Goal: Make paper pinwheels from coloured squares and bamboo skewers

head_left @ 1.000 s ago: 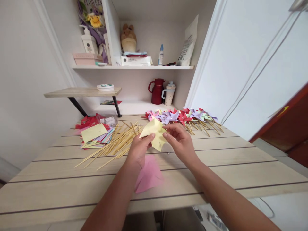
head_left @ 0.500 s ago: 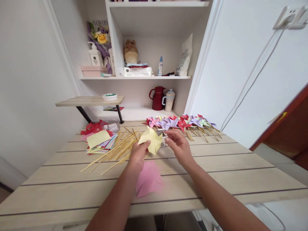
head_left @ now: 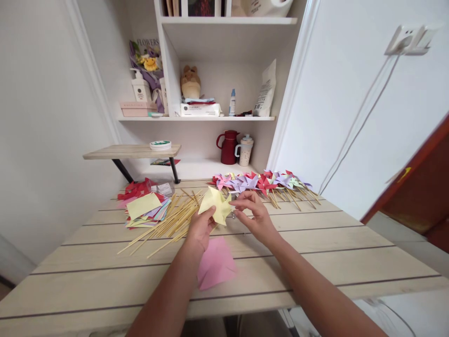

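While our left hand (head_left: 201, 225) pinches the yellow paper (head_left: 216, 206) between thumb and fingers, the sheet sits in the air over the desk (head_left: 315, 260), in front of the sticks (head_left: 168, 224). Our right hand (head_left: 257, 217) is at its right edge: thumb and index parted, tips just beside the paper; we can't tell if they touch it or hold anything small.

Risks, as we judge them: the paper looks thin and cut into points, so a hard pull from the right could tear it at a cut. Too tight a left pinch likely creases it; too loose and it slips. Shiny bits (head_left: 233, 215) lie close under the right fingers; a low sweep could scatter them. The pink sheet (head_left: 216, 264) lies flat near our left forearm, so a dragging arm might shift or crumple it.
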The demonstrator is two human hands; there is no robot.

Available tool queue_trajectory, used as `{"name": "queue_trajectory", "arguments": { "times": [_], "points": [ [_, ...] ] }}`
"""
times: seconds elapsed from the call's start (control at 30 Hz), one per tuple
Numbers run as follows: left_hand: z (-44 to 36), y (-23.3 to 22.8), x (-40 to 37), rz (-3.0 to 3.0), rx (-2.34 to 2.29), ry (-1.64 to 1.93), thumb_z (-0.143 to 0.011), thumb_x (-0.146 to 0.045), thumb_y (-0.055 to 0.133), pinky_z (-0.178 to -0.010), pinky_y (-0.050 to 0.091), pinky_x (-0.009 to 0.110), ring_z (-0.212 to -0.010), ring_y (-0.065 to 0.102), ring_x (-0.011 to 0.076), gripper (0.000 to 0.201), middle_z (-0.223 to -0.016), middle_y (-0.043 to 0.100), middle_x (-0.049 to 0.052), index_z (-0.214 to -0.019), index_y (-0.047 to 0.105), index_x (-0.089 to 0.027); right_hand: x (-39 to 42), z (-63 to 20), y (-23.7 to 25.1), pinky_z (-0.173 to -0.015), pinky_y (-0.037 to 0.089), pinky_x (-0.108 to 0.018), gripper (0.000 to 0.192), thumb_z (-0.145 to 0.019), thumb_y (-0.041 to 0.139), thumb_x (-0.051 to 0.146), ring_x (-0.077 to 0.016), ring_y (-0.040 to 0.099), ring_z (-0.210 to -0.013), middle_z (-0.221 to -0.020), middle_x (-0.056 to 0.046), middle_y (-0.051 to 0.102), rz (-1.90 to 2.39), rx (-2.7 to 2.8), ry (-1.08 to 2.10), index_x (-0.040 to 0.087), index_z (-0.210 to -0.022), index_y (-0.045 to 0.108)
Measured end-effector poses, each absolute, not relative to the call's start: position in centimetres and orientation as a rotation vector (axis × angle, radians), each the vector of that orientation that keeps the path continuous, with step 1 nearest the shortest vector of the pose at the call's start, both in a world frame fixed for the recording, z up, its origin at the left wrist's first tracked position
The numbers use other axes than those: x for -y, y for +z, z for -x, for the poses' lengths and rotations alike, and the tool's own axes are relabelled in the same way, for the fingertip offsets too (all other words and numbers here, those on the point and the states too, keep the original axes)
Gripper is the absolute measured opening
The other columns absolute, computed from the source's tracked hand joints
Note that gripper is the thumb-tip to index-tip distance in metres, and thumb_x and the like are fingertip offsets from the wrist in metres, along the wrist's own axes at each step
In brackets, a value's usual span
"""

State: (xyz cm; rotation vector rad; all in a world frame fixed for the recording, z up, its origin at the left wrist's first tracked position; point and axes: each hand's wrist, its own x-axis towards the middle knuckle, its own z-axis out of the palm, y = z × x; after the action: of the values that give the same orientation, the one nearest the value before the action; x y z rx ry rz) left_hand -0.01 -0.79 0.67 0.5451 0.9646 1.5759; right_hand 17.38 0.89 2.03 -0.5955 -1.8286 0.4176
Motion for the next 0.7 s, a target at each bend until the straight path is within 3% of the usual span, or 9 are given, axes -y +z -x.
{"name": "queue_trajectory", "arguments": {
  "times": [0.1,0.3,0.47,0.7],
  "points": [
    [0.17,0.59,0.74,-0.526,-0.956,1.575,-0.069,-0.013,0.081,-0.064,0.056,0.026,-0.073,0.071,0.0167,0.029,-0.093,0.076,0.011,-0.096,0.070,-0.014,-0.89,-17.21,1.81,-0.083,0.055,-0.043,0.022,-0.090,0.065,0.026,-0.0230,0.057,-0.100,-0.105,-0.007,0.054,0.584,1.881,0.409,0.033,-0.109,0.073],
    [-0.05,0.92,0.98,-0.542,-0.929,1.535,-0.069,-0.012,0.081,-0.064,0.056,0.026,-0.074,0.071,0.0169,0.029,-0.094,0.076,0.011,-0.096,0.072,-0.014,-1.20,-16.98,1.29,-0.073,0.055,-0.039,0.017,-0.087,0.070,0.031,-0.0197,0.057,-0.083,-0.095,-0.004,0.054,0.631,1.858,0.419,0.031,-0.103,0.075],
    [-0.36,1.01,1.05,-0.543,-0.906,1.506,-0.072,-0.010,0.078,-0.065,0.057,0.026,-0.076,0.071,0.0167,0.029,-0.101,0.076,0.010,-0.099,0.072,-0.015,-1.32,-17.08,1.36,-0.074,0.053,-0.037,0.013,-0.086,0.071,0.028,-0.0198,0.056,-0.085,-0.092,-0.004,0.052,0.637,1.852,0.421,0.030,-0.098,0.077],
    [-0.25,1.34,0.98,-0.477,-0.890,1.514,-0.074,-0.008,0.076,-0.065,0.058,0.025,-0.074,0.071,0.0156,0.025,-0.099,0.076,0.009,-0.098,0.072,-0.015,-1.11,-17.07,1.74,-0.075,0.052,-0.037,0.031,-0.090,0.055,0.012,-0.0194,0.055,-0.088,-0.093,-0.005,0.052,0.634,1.857,0.404,0.032,-0.098,0.077]
  ]
}}
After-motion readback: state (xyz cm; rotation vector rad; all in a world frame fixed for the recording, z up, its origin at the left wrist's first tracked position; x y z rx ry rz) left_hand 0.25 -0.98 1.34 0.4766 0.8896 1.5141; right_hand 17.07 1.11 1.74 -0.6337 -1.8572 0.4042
